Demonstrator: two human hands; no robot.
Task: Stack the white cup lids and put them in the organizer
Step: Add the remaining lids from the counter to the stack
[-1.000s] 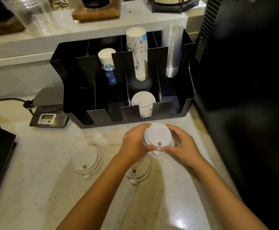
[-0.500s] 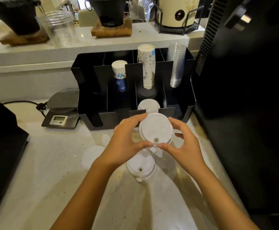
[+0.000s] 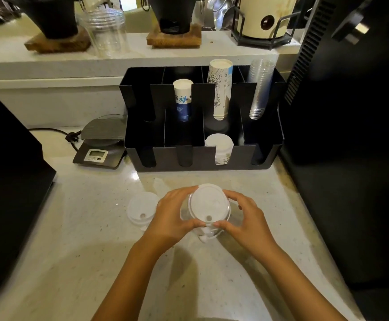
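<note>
Both hands, left [image 3: 170, 216] and right [image 3: 246, 218], grip the lids [image 3: 208, 205]; line up the rims squarely, then press down evenly.

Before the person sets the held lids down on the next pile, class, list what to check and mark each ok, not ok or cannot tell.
1. Both hands on the load: left hand and right hand hold the held lid stack by its rim. Ok.
2. Held lids nested evenly: lower layers are hidden by the fingers. Cannot tell.
3. More lids directly under the held stack: only a small tab shows below. Cannot tell.
4. Loose lid pile on the counter left to collect. Not ok.
5. Space in the organizer: front slots beside the stored lids look empty. Ok.
</note>
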